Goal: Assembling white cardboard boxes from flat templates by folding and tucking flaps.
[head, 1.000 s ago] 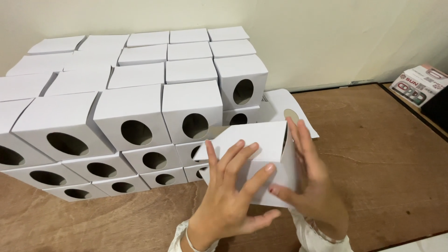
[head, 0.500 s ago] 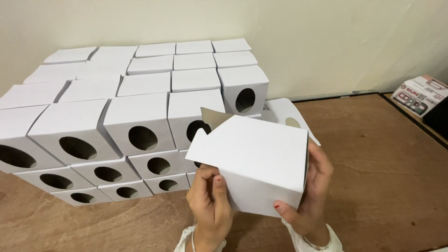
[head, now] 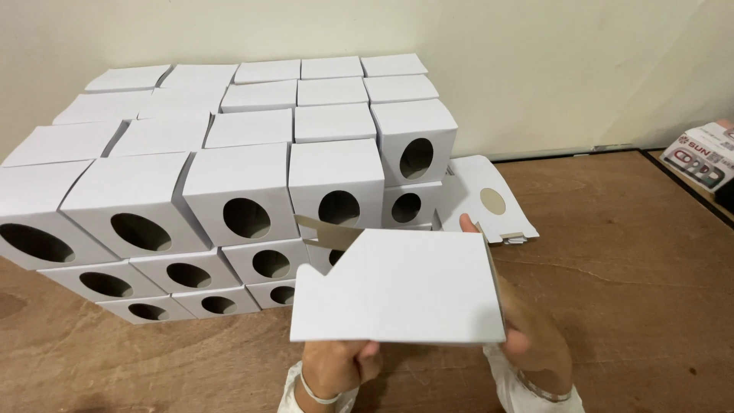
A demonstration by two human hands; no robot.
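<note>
While the white carton [head: 401, 287] is held over the wooden table [head: 634, 252], just in front of the stacked boxes [head: 229, 183], its near edge is gripped from beneath by the left hand [head: 340, 367] and right hand [head: 535, 340]. Panels should be squared and its loose flap [head: 329, 229] tucked cleanly.

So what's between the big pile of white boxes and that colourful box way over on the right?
In the head view, a flat white cardboard piece with a round hole leans beside the stacked boxes; then bare wooden table up to the colourful box.
</note>
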